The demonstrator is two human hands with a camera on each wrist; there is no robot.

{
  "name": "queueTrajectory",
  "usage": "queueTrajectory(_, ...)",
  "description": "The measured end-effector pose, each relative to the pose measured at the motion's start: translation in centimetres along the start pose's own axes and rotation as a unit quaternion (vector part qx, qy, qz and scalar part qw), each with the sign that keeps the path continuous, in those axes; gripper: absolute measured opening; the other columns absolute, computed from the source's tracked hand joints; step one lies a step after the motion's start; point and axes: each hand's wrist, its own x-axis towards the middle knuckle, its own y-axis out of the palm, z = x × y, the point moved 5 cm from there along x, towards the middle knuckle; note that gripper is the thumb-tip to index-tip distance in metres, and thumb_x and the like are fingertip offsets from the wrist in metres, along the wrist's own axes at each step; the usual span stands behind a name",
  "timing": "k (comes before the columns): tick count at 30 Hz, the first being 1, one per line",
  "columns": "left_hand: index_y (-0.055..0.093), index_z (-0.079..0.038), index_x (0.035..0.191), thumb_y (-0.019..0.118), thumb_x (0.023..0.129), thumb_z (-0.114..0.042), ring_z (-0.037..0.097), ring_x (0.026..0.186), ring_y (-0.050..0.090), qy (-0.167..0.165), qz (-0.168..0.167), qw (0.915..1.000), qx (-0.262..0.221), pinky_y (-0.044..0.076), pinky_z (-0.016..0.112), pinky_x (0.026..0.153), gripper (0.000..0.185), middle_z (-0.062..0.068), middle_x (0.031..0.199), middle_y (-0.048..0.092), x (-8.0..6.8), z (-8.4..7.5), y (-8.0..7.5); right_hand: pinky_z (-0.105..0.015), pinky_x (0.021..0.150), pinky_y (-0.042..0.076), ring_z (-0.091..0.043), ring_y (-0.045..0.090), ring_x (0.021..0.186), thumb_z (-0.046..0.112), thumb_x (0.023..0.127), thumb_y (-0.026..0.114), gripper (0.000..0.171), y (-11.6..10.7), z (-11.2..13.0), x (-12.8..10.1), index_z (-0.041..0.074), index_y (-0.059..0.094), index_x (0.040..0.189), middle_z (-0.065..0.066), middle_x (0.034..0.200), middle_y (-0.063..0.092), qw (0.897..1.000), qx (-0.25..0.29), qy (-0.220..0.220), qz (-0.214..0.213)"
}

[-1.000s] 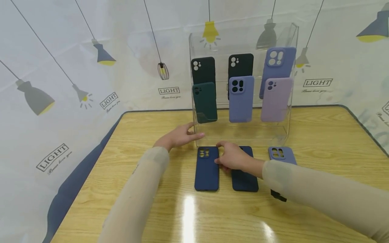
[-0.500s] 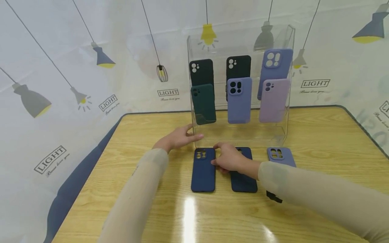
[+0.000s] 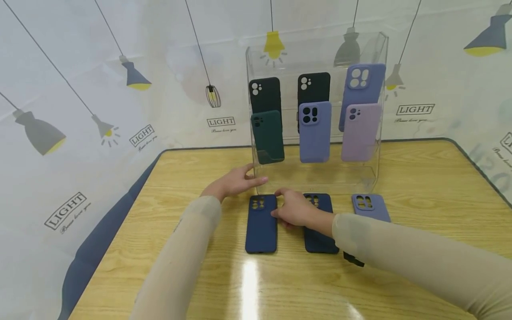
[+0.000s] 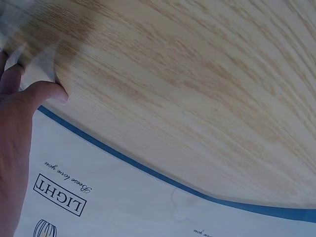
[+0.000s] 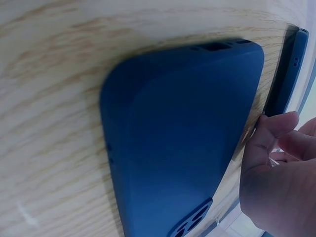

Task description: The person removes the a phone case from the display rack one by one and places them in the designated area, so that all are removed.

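In the head view my left hand (image 3: 234, 181) grips the lower left edge of a clear acrylic display stand (image 3: 316, 175), thumb in front. In the left wrist view the thumb of that hand (image 4: 19, 106) lies against the clear plastic. My right hand (image 3: 296, 208) holds the upper right corner of a navy blue phone case (image 3: 261, 231), which lies flat before the stand. Thumb and index finger meet its edge in the right wrist view. A second navy phone case (image 5: 182, 123) lies under my right wrist. Further right, my forearm partly covers a lavender phone case (image 3: 372, 206).
The stand bears two tiers of cases: black ones (image 3: 314, 86) and a periwinkle one (image 3: 366, 95) behind, with dark green (image 3: 269, 138), periwinkle (image 3: 315, 138) and pink-lilac (image 3: 362, 133) in front. A lamp-printed cloth (image 3: 180, 120) backs the wooden table (image 3: 192, 275).
The left navy case has slid to the left along the table with my right hand. My left hand stays at the stand's edge. The view has shifted slightly.
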Motion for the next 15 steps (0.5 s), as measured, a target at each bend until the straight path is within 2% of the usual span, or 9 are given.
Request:
queueTrajectory(10,0.023,-0.023,0.172,0.057,0.094,-0.081,0.037,0.151,0.051,0.003,0.001,1.0,-0.009,0.046,0.058,0.12,0.103,0.018,0.166,0.048,0.0,0.0,0.1,-0.03,0.056,0.057,-0.019,0.068,0.056,0.017,0.1,0.075,0.069,-0.3,-0.1,-0.3,0.004,0.042,0.159,-0.009,0.073,0.075,1.0,-0.002,-0.015,0.007)
queueTrajectory(15,0.024,-0.023,0.171,0.057,0.094,-0.081,0.037,0.151,0.051,0.002,-0.002,1.0,-0.007,0.046,0.059,0.119,0.102,0.017,0.166,0.048,0.0,0.1,0.1,-0.032,0.058,0.057,-0.021,0.067,0.058,0.017,0.1,0.075,0.067,-1.6,-0.4,-1.2,0.005,0.045,0.158,-0.01,0.079,0.076,0.999,-0.007,-0.029,0.01)
